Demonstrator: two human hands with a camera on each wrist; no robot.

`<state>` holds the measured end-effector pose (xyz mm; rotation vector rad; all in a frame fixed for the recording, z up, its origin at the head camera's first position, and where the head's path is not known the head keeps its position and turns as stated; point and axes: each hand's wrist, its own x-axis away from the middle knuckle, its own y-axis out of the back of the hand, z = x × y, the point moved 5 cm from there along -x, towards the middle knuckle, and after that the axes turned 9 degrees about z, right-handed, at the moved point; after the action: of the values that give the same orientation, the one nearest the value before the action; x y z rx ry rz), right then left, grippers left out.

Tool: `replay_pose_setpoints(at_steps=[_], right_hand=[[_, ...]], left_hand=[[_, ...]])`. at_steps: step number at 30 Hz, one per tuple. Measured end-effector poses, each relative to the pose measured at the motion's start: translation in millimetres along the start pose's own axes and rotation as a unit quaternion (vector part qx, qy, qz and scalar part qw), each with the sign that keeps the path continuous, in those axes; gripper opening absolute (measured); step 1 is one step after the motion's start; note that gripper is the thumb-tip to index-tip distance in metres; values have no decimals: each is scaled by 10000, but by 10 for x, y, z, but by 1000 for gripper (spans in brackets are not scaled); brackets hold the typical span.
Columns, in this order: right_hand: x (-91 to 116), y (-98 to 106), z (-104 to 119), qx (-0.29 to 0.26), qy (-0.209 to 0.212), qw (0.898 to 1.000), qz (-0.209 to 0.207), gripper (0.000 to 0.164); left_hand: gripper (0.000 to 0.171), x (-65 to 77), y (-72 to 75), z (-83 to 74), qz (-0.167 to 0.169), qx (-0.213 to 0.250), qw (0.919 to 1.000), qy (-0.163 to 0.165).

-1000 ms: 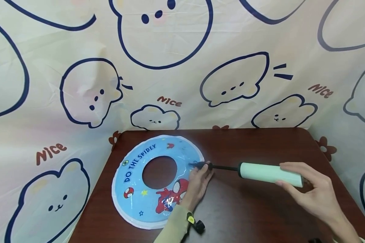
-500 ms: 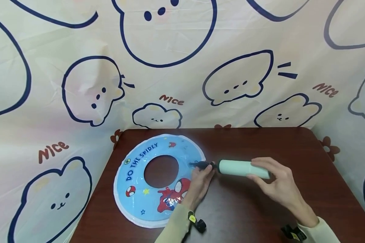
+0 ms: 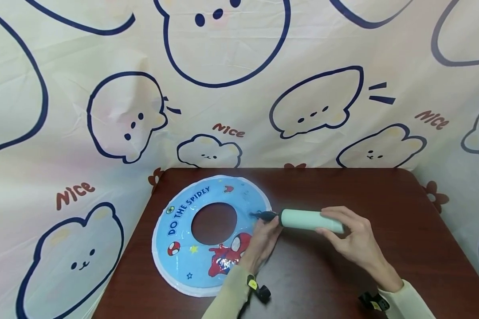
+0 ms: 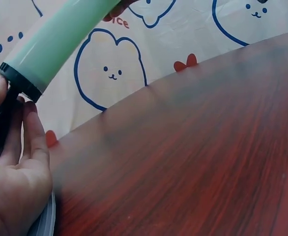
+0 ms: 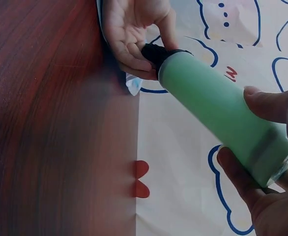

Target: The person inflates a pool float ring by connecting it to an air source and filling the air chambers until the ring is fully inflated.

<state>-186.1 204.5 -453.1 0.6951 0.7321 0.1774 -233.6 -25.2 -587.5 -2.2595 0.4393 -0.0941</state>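
Note:
A pale green hand pump (image 3: 301,220) lies level between my two hands, its black nozzle (image 3: 265,215) reaching over the right side of a blue swim ring (image 3: 175,257). My left hand (image 3: 260,243) pinches the black front end of the pump at the ring's edge; the left wrist view shows thumb and fingers (image 4: 32,130) round that black part. My right hand (image 3: 353,235) grips the rear of the green barrel, thumb on one side and fingers on the other, as the right wrist view shows. The pump's dark rod is out of sight, with the barrel close against the left hand.
The swim ring lies on a dark brown wooden table (image 3: 323,283), left of the middle. Behind and beside the table hangs a pale cloth (image 3: 239,106) printed with cartoon bears. A small black camera (image 3: 263,293) is strapped to the left wrist.
The right hand has moved left with the green barrel, sliding it up to the left hand and covering the black rod. The left hand keeps its hold by the ring.

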Motion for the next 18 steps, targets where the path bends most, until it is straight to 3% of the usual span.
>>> replay_pose_setpoints(at_steps=[3, 7, 9, 11, 14, 18], right_hand=[[20, -14, -32, -26, -124, 9999, 30, 49], [56, -17, -36, -5, -73, 10000, -10, 49], [70, -18, -25, 13, 26, 10000, -58, 50], [80, -19, -9, 53, 101, 9999, -95, 51], [101, -22, 10, 75, 221, 9996, -177, 54], [137, -40, 18, 51, 328, 9991, -259, 57]], left_hand=[[38, 9, 6, -5, -90, 298, 9995, 54], [56, -7, -8, -17, -483, 831, 9950, 257], [56, -47, -41, -19, -721, 1154, 9901, 350], [50, -101, -84, -23, -1019, 1616, 9810, 328], [37, -186, -119, -31, -1605, 2378, 9579, 99], [20, -259, -110, -44, -2165, 2910, 9315, -268]])
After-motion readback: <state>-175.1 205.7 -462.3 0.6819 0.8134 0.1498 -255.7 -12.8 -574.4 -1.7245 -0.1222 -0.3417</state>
